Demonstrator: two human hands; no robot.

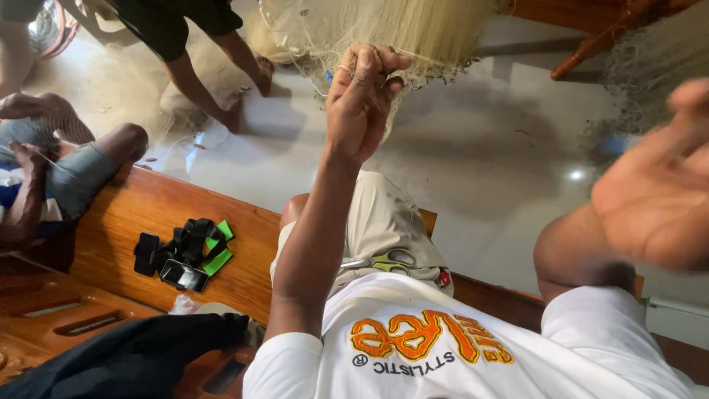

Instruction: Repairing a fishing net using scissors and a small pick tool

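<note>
Fishing net is pinched in the closed left grip; right grip is held open, empty, blurred. Scissors are laid on the lap.

Daylight is falling evenly over the scene, and the glossy floor is throwing back a small glare spot below the blurred right hand. The left hand is staying sharp, its fingers casting soft shadow on the floor beside them, while wide-angle bending is curving the edges.
</note>
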